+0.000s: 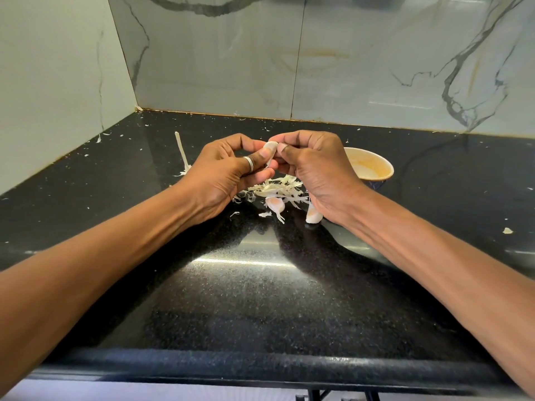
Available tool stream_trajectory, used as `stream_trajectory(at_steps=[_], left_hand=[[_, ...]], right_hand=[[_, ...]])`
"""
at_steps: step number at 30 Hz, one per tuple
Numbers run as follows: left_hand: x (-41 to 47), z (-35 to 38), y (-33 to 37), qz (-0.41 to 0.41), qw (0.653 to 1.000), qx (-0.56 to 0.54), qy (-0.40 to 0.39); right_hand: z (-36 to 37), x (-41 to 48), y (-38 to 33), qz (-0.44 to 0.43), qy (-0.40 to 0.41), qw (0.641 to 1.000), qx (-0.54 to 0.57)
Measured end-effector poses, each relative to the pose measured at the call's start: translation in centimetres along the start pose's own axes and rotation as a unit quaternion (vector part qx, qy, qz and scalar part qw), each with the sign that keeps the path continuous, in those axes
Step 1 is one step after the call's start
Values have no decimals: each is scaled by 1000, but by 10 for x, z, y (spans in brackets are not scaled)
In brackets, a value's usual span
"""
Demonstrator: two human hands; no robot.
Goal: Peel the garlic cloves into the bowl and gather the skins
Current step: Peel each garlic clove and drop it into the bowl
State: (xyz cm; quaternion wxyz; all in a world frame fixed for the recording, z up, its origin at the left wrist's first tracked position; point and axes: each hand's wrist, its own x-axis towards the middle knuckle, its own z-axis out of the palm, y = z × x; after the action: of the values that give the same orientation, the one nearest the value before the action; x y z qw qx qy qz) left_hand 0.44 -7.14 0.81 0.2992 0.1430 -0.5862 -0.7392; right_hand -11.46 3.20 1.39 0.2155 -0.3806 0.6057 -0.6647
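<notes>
Both hands — left hand (228, 172), right hand (312, 166) — pinch one garlic clove (270, 147) mid-frame. Skins (278, 191) lie piled below — bowl (373, 166) just right.

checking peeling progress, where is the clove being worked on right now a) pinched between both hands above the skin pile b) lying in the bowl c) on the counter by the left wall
a: the left hand and the right hand pinch the garlic clove between their fingertips, above the pile of skins.
</notes>
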Motion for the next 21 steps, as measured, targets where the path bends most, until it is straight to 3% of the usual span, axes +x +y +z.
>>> stream_trajectory(at_steps=[21], left_hand=[[-1,3,-2,9,999,27,22]], right_hand=[[11,-4,-6,47,37,996,62]])
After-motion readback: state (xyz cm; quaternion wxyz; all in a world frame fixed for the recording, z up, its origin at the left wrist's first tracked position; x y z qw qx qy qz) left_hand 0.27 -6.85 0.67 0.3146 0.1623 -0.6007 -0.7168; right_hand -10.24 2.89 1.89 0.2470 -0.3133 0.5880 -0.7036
